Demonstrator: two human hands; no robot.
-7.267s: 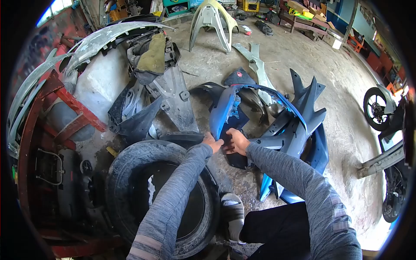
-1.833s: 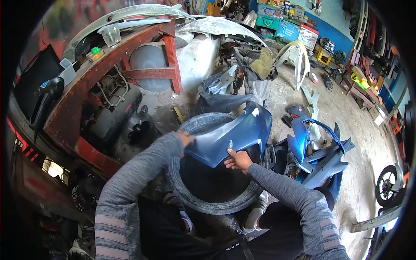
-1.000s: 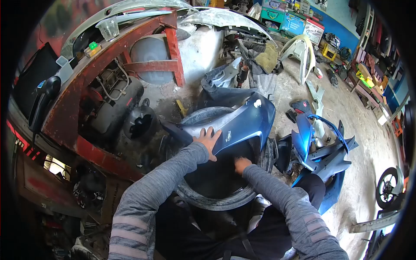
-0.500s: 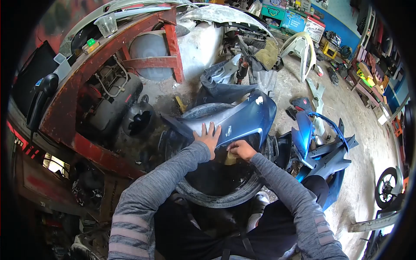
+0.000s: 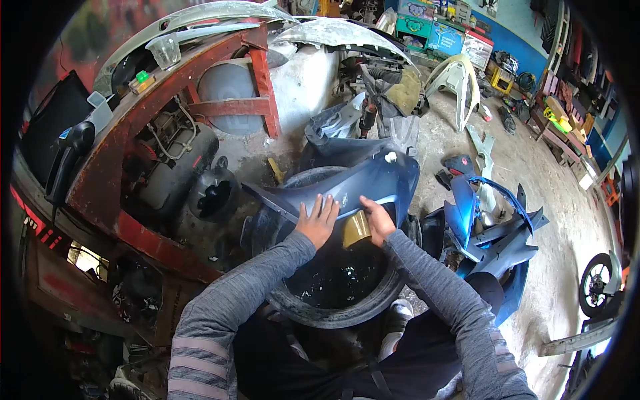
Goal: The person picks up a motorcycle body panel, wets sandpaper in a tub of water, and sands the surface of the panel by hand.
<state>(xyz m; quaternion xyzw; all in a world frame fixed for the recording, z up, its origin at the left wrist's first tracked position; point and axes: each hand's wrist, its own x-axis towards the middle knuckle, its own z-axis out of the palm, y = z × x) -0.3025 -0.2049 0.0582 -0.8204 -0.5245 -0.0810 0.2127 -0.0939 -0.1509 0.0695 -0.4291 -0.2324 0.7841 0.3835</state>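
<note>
A dark blue motorcycle fairing panel (image 5: 370,175) lies across the far part of a round black tub (image 5: 313,317) with dark water in it. My left hand (image 5: 317,221) is flat on the panel's near edge, its fingers spread. At the panel's right part my right hand (image 5: 379,223) grips a curved tan sheet that looks like sandpaper (image 5: 357,230), between thumb and fingers. The sheet hangs over the water, just below the panel's near edge. White specks float on the water.
Blue fairing parts (image 5: 490,227) lie on the floor to the right. At left stands a red metal frame (image 5: 107,173) with a compressor tank (image 5: 190,150) beneath it. A pale fender-like part (image 5: 457,83) and a wheel (image 5: 595,287) are farther right.
My right hand has turned and lifted slightly, so more of the tan sheet shows. My left hand has shifted a little down and left. The panel has tilted slightly.
</note>
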